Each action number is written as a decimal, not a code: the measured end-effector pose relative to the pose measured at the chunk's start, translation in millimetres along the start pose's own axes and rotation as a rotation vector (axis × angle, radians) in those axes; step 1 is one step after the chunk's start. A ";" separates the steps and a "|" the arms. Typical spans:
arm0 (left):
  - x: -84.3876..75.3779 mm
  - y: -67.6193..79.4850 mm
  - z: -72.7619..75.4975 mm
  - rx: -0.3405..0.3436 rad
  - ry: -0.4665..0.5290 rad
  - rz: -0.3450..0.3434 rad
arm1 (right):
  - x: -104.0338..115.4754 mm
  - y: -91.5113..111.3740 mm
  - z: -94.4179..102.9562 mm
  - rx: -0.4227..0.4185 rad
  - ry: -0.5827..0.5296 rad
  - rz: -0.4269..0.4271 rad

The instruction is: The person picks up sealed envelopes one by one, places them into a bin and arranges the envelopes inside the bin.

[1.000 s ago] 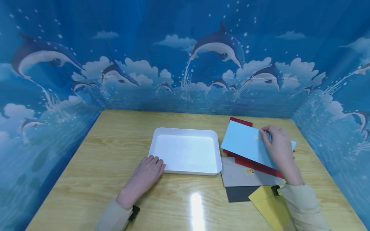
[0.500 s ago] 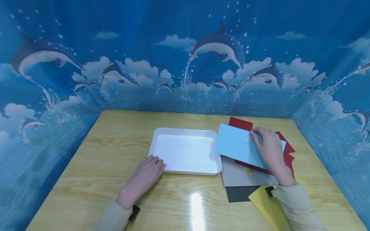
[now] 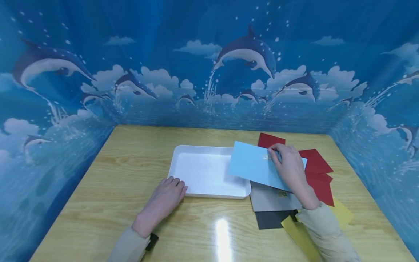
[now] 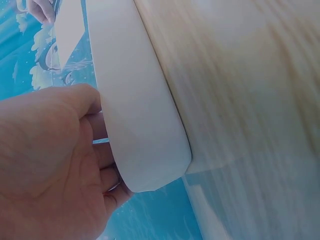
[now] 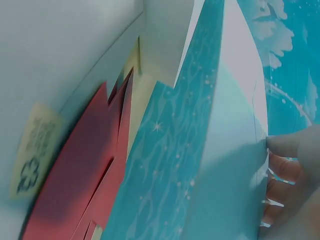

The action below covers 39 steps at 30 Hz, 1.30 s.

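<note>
Light-blue envelope [image 3: 250, 160], pinched in your right hand [image 3: 289, 165]: shifted left, now partly over right end of white tray [image 3: 209, 197], leaving red envelopes [image 3: 315, 160] more exposed. Your left hand [image 3: 168, 191] grips near-left rim.

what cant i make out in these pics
Head view: near left corner of the tray, covered by the left hand.
Head view: most of the far edge of the grey paper, behind the blue paper.
Head view: near end of the yellow paper, cut off by the bottom edge.
Head view: print on the blue paper's sticker, too small.
</note>
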<state>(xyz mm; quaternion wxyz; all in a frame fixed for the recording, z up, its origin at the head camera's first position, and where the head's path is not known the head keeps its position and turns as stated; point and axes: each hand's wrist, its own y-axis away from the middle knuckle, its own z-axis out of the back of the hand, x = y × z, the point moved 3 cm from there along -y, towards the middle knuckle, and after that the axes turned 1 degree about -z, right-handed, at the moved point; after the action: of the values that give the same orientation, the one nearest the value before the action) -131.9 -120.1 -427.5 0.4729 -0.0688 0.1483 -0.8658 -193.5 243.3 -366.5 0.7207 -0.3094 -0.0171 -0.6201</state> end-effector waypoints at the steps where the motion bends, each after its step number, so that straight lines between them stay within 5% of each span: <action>1: -0.1 0.1 0.0 0.002 0.000 0.000 | 2.4 -0.9 -1.5 0.002 0.000 0.009; 39: 0.8 1.0 -2.5 0.030 0.005 0.005 | 77.3 -20.6 -42.0 0.108 -0.086 0.109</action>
<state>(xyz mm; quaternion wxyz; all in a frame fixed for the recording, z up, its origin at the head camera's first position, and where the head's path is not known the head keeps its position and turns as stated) -132.2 -120.8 -430.2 0.4758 -0.0591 0.1365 -0.8669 -209.4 154.6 -360.2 0.7676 -0.2967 -0.0645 -0.5644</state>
